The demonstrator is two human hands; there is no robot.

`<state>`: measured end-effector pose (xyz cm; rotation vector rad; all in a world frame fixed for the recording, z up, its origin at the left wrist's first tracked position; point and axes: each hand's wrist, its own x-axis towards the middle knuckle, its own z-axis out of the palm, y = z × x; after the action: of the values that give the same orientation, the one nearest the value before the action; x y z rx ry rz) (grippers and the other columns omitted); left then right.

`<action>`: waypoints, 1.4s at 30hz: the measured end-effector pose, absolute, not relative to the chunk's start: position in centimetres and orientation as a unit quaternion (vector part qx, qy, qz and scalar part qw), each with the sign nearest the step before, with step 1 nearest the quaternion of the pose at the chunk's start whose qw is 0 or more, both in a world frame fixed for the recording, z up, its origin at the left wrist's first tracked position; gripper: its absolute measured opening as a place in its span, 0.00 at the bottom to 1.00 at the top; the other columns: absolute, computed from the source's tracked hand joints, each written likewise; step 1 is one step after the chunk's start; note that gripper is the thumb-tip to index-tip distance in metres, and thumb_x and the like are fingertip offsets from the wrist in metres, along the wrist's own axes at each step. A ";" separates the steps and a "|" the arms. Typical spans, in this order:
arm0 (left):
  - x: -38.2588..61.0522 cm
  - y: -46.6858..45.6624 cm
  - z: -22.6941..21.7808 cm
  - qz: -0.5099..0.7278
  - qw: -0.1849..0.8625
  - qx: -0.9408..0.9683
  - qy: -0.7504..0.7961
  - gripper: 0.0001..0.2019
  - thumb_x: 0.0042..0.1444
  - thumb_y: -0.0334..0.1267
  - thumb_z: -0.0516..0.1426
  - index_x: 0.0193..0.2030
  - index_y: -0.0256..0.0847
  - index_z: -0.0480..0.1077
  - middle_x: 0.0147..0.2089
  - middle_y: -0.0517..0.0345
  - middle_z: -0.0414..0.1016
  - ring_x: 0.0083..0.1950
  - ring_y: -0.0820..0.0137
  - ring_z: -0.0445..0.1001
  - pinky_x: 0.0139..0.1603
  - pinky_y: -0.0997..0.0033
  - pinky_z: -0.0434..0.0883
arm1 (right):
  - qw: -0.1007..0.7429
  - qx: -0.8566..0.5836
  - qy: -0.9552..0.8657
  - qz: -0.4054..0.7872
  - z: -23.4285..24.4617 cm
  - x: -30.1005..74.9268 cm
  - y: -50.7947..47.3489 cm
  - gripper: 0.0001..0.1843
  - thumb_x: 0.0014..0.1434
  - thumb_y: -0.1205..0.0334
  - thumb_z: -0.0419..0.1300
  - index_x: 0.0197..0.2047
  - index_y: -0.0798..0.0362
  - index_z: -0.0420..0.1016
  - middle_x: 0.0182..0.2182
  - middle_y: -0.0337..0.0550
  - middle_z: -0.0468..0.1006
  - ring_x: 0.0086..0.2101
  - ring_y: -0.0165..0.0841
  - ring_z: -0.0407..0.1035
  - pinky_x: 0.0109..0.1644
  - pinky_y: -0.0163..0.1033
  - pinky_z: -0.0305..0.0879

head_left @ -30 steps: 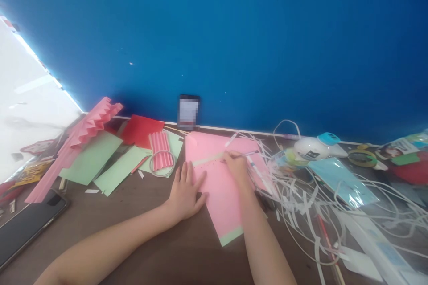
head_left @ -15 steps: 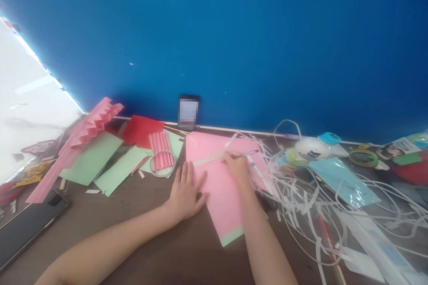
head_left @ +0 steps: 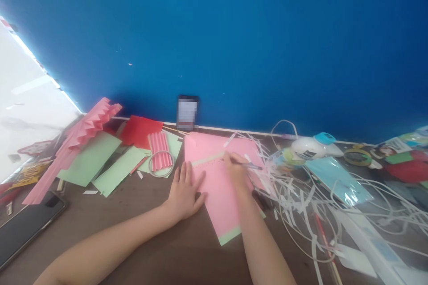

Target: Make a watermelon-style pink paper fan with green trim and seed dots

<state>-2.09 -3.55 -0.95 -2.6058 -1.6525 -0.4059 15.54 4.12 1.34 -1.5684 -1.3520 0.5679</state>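
Note:
My left hand (head_left: 186, 191) lies flat with its fingers spread, resting at the left edge of a pink sheet of paper (head_left: 219, 205). In my right hand (head_left: 236, 169) is a pen (head_left: 253, 166), gripped between closed fingers over the upper part of that sheet. The pen's tip is hidden behind the fingers. A row of small dark dots runs across the paper between the hands, just below a pale green strip (head_left: 209, 158). Another pale green band (head_left: 230, 235) edges the sheet's lower end. More pink paper (head_left: 200, 142) lies behind it.
Pleated pink paper (head_left: 90, 127), green sheets (head_left: 122, 170) and a phone (head_left: 28, 227) lie left. White paper strips and cables (head_left: 301, 205), a white bottle with a blue cap (head_left: 309, 147) and a blue packet (head_left: 337, 180) crowd the right. A blue wall (head_left: 214, 44) stands behind.
The pen in my right hand has swung, its back end now lower and pointing right. My left hand keeps its place on the paper. The whole view has shifted slightly.

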 end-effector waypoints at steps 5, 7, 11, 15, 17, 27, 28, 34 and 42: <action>-2.0 -3.5 -0.8 -0.124 0.007 -0.836 -0.534 0.28 0.55 0.52 0.46 0.63 0.48 0.50 0.66 0.44 0.44 0.64 0.47 0.43 0.57 0.46 0.47 | 0.442 -0.532 -0.607 0.391 1.0 12.8 3.8 0.20 0.50 0.51 0.55 0.14 0.53 0.62 0.14 0.37 0.67 0.20 0.30 0.64 0.26 0.34 0.61; -1.9 -3.5 -0.6 -0.124 0.004 -0.836 -0.534 0.29 0.55 0.52 0.46 0.63 0.48 0.49 0.66 0.44 0.44 0.64 0.46 0.44 0.57 0.46 0.47 | 0.447 -0.523 -0.597 0.413 0.6 12.2 3.8 0.19 0.51 0.52 0.55 0.14 0.53 0.61 0.14 0.36 0.65 0.20 0.29 0.64 0.24 0.33 0.61; -2.0 -3.6 -0.5 -0.131 0.004 -0.838 -0.530 0.27 0.56 0.51 0.46 0.62 0.51 0.50 0.66 0.47 0.44 0.64 0.48 0.44 0.58 0.47 0.46 | 0.431 -0.534 -0.617 0.386 0.0 12.1 3.9 0.17 0.51 0.57 0.54 0.14 0.53 0.61 0.14 0.36 0.66 0.20 0.29 0.64 0.25 0.33 0.60; -2.0 -3.6 -0.5 -0.131 0.002 -0.838 -0.530 0.27 0.55 0.51 0.47 0.62 0.52 0.50 0.66 0.47 0.45 0.64 0.47 0.44 0.57 0.47 0.47 | 0.415 -0.535 -0.635 0.372 -0.2 12.3 4.0 0.16 0.52 0.60 0.52 0.14 0.54 0.62 0.14 0.36 0.67 0.20 0.28 0.64 0.26 0.33 0.59; -2.0 -3.6 -0.6 -0.130 0.002 -0.838 -0.529 0.27 0.56 0.50 0.47 0.62 0.52 0.50 0.66 0.47 0.45 0.64 0.47 0.44 0.57 0.47 0.47 | 0.416 -0.536 -0.632 0.374 -0.1 12.2 3.9 0.16 0.52 0.60 0.52 0.15 0.54 0.63 0.15 0.37 0.67 0.21 0.29 0.64 0.26 0.33 0.60; -2.0 -3.5 -0.8 -0.131 -0.005 -0.838 -0.529 0.27 0.55 0.50 0.47 0.62 0.52 0.49 0.66 0.46 0.43 0.64 0.45 0.42 0.56 0.45 0.48 | 0.422 -0.540 -0.634 0.358 -0.1 12.1 4.0 0.16 0.51 0.61 0.53 0.14 0.53 0.61 0.14 0.36 0.66 0.20 0.28 0.64 0.26 0.32 0.59; -2.0 -3.5 -0.7 -0.131 -0.007 -0.838 -0.529 0.27 0.55 0.50 0.47 0.62 0.52 0.49 0.66 0.45 0.44 0.64 0.45 0.42 0.56 0.45 0.48 | 0.421 -0.541 -0.634 0.358 -0.1 12.1 4.0 0.16 0.51 0.61 0.53 0.14 0.54 0.62 0.14 0.36 0.66 0.21 0.28 0.64 0.26 0.32 0.60; -2.0 -3.5 -0.6 -0.128 -0.014 -0.839 -0.529 0.27 0.55 0.50 0.47 0.62 0.52 0.49 0.66 0.46 0.44 0.64 0.45 0.43 0.56 0.45 0.48 | 0.413 -0.548 -0.635 0.354 -0.2 12.2 3.9 0.16 0.51 0.60 0.53 0.15 0.54 0.63 0.15 0.37 0.68 0.21 0.29 0.64 0.26 0.33 0.60; -2.1 -3.5 -0.8 -0.140 -0.014 -0.839 -0.525 0.27 0.55 0.50 0.47 0.62 0.52 0.49 0.66 0.45 0.42 0.64 0.45 0.42 0.57 0.45 0.47 | 0.412 -0.552 -0.636 0.348 0.1 12.1 3.9 0.16 0.50 0.60 0.52 0.14 0.53 0.62 0.15 0.37 0.69 0.21 0.29 0.65 0.28 0.33 0.61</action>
<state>-2.05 -3.49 -0.83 -2.6596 -1.6654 -0.4450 12.10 3.88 0.06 -1.3874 -1.5996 0.8760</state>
